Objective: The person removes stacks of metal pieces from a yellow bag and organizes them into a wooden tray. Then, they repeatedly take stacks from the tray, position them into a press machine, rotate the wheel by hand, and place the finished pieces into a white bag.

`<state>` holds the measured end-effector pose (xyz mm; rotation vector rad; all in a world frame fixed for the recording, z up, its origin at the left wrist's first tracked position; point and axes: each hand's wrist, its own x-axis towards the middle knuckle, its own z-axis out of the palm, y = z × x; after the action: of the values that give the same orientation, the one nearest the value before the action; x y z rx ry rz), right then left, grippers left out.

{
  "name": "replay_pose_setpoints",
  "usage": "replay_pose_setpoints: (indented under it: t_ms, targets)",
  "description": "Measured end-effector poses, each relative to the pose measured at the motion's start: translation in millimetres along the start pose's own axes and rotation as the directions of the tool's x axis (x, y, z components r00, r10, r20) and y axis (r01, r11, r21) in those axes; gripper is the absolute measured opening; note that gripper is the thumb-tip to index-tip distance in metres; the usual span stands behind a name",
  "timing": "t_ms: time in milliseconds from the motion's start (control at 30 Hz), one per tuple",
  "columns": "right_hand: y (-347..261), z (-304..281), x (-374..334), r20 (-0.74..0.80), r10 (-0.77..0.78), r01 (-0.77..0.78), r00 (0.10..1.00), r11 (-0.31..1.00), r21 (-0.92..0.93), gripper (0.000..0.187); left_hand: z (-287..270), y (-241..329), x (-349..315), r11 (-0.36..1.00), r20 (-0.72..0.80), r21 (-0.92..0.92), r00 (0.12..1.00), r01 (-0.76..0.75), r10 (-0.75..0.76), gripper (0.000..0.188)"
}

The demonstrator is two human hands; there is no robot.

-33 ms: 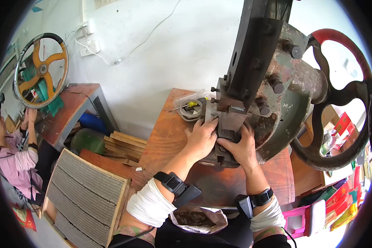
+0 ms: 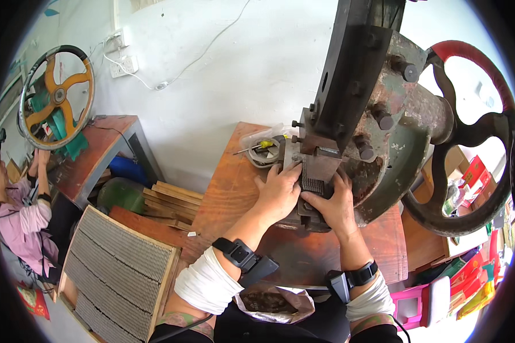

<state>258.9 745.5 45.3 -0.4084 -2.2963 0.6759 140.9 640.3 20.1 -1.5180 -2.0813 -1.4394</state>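
A small dark block with a finely ridged face (image 2: 313, 185) sits at the base of a hand press (image 2: 357, 74), right below the grey metal ram (image 2: 323, 166). My left hand (image 2: 279, 193) is closed against its left side, fingertips up by the ram. From the right, my right hand (image 2: 333, 207) presses in, its thumb across the block's near edge and its fingers curled along the far right side. Some fingertips are hidden behind the ram and block. Both wrists carry black strapped devices.
The press's handwheel (image 2: 469, 137) rises at right. Behind my left hand, a plastic tub (image 2: 257, 161) holds a screwdriver. A wooden tray (image 2: 169, 286) of grey ridged strips leans lower left. An open bag (image 2: 303, 314) lies at my lap. Far left, another person (image 2: 26, 228) works beside a second wheel (image 2: 59, 96).
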Motion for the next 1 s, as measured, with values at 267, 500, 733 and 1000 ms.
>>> replay_pose_setpoints:
  t_ms: [267,500,733,1000]
  targets:
    - [12,-15,-5,0.055,0.029,-0.043,0.998,0.96,0.277,0.082,7,-12,0,0.936,0.118,-0.213,0.958,0.282,-0.262,0.042]
    - [20,-12,-1,0.193,0.154,-0.24,0.969,0.779,0.579,0.075,4,-8,-2,0.983,0.125,-0.082,0.98,0.165,-0.154,0.046]
    - [24,-14,-2,0.084,0.112,-0.135,0.99,0.92,0.367,0.074,-3,-5,-1,0.984,0.072,-0.071,0.985,0.16,-0.155,0.035]
    - [-32,-142,-43,-0.029,-0.233,0.233,0.972,0.972,-0.023,0.044,-20,12,1,0.962,0.296,0.109,0.916,0.249,-0.27,0.046]
